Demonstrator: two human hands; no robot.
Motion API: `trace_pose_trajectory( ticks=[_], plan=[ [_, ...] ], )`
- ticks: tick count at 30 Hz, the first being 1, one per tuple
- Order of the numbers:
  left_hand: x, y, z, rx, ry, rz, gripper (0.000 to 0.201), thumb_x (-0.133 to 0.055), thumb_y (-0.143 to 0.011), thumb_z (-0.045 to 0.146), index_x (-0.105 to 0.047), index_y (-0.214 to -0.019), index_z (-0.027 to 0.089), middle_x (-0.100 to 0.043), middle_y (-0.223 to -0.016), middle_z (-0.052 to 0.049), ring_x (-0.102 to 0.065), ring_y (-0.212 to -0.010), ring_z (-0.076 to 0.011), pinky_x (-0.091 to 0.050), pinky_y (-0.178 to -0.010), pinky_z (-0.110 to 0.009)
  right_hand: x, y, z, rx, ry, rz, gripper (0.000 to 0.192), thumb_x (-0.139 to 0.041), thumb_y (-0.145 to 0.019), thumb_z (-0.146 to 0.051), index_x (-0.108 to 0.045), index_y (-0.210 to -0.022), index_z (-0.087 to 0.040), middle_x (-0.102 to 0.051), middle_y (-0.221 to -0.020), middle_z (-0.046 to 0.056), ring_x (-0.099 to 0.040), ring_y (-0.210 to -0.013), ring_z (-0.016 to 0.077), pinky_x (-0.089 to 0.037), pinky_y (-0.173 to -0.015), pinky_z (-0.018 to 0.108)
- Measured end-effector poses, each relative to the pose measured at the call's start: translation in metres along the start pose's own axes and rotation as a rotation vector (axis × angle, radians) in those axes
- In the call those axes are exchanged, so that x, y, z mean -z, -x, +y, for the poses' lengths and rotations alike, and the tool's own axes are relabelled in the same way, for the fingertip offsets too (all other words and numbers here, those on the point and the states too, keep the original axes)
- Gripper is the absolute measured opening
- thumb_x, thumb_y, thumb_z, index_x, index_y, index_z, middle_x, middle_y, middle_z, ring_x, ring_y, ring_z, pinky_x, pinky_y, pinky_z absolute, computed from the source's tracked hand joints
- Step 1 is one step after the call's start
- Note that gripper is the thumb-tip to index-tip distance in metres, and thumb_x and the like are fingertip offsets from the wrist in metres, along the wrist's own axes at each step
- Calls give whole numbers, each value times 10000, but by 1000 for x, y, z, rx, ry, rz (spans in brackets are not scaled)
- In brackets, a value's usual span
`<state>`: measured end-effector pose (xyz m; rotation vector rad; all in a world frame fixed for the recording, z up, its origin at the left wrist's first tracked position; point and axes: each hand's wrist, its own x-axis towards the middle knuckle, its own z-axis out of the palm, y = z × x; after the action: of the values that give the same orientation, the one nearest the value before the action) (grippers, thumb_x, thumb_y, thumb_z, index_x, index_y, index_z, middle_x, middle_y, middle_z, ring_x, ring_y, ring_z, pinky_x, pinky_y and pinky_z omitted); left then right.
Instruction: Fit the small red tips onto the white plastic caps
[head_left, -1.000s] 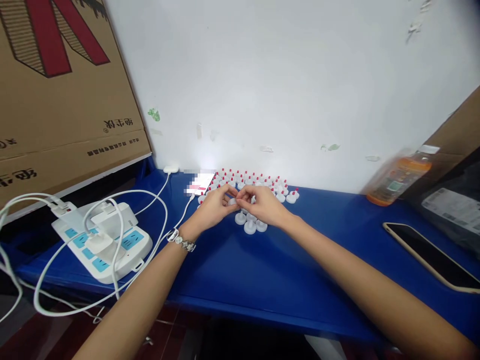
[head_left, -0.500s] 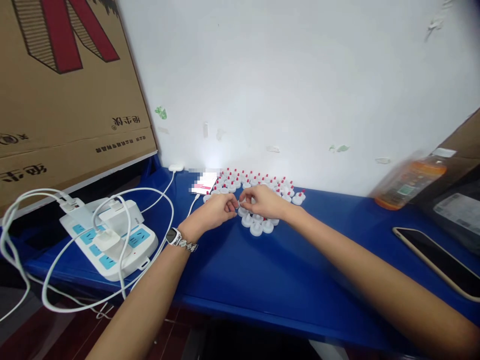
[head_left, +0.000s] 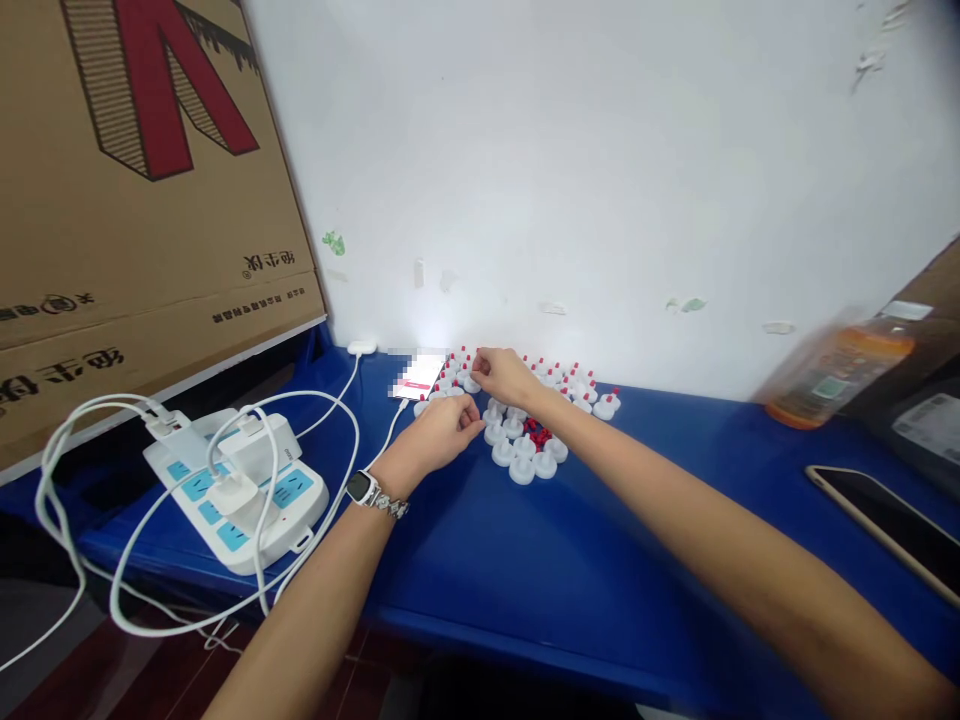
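Blue table [head_left: 525, 560]; right hand [head_left: 504, 375] fingertips' contents unclear among white caps [head_left: 525, 455].

left hand [head_left: 442, 430]: fingers curled, pinched | right hand [head_left: 504, 375]: reaching forward, fingertips pinched

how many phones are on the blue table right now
2: a lit phone at the back beside the left hand, charging cable plugged in, and a dark phone lying at the table's right end. None seems hidden.

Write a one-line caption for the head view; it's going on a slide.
Two bare hands, left hand and right hand, work among small white red-tipped caps on a blue table.
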<state>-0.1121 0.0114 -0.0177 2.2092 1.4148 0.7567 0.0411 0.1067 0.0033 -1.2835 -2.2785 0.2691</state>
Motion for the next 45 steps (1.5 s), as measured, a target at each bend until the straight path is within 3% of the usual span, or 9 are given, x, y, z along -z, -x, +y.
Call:
trace_pose_trajectory(
  ticks=[6,11,15,21,26,33,38,41,45],
  plan=[
    [-3,1,13,-75,-158,346,355,-593,-921,413,-473,-1171,191,-562,-1182,-121,-592,-1057,-265,-496,-772,-364,29,56,-11,-12,-376,174,138,-608,-863,-309,-593,-808,-182,-659,-758,21,-580,-685,147,-428,-645,266],
    [-10,5,29,-223,-83,95,283,-429,-1017,399,-475,-1229,217,-612,-1006,-64,-617,-896,-230,-497,-763,-363,42,109,-16,15,-477,126,212,-466,-969,-396,-484,-865,-212,-558,-696,-28,-509,-610,128,-382,-590,256],
    [-17,8,43,-363,-182,81,255,-376,-1038,376,-472,-1185,191,-603,-1097,-103,-608,-967,-246,-498,-833,-392,50,132,-12,115,-282,127,251,-348,-1021,-348,-425,-821,-218,-505,-719,-27,-472,-648,130,-346,-639,269],
    [-20,6,54,-452,-435,140,275,-329,-1049,380,-495,-1096,165,-603,-1060,-118,-578,-971,-272,-484,-810,-407,44,123,-4,-67,-467,177,412,-352,-985,-460,-345,-650,-220,-371,-571,-44,-354,-540,117,-271,-551,276],
    [-7,5,43,-323,-275,172,316,-384,-1029,443,-484,-1169,178,-616,-1049,-102,-599,-925,-247,-490,-806,-399,56,113,31,-335,-543,326,440,-332,-962,-497,-356,-616,-228,-359,-533,-43,-334,-513,121,-271,-527,275],
    [-14,0,30,-344,-101,103,331,-461,-1005,437,-524,-1240,212,-589,-1137,-82,-557,-1062,-241,-480,-913,-395,55,124,39,-43,-6,109,229,-617,-868,-391,-674,-764,-195,-612,-783,32,-539,-816,189,-354,-777,317],
    [-23,-6,36,-372,-162,94,320,-489,-994,416,-565,-1227,211,-577,-1104,-83,-535,-1088,-258,-465,-948,-427,55,120,24,-17,-410,66,305,-566,-914,-443,-662,-1065,-197,-622,-779,5,-536,-693,147,-416,-673,278],
    [-26,-11,40,-378,-196,103,298,-474,-999,422,-592,-1152,196,-576,-1045,-81,-544,-1023,-257,-476,-900,-429,60,113,17,44,-578,68,253,-605,-890,-421,-635,-954,-178,-646,-781,8,-563,-677,134,-444,-638,259],
    [-28,-17,38,-297,-104,233,481,-545,-960,469,-472,-1350,197,-579,-1116,-90,-556,-1028,-252,-482,-887,-421,65,92,23,30,-489,170,173,-622,-866,-334,-627,-805,-172,-681,-763,21,-593,-672,135,-458,-630,252]
  ],
)
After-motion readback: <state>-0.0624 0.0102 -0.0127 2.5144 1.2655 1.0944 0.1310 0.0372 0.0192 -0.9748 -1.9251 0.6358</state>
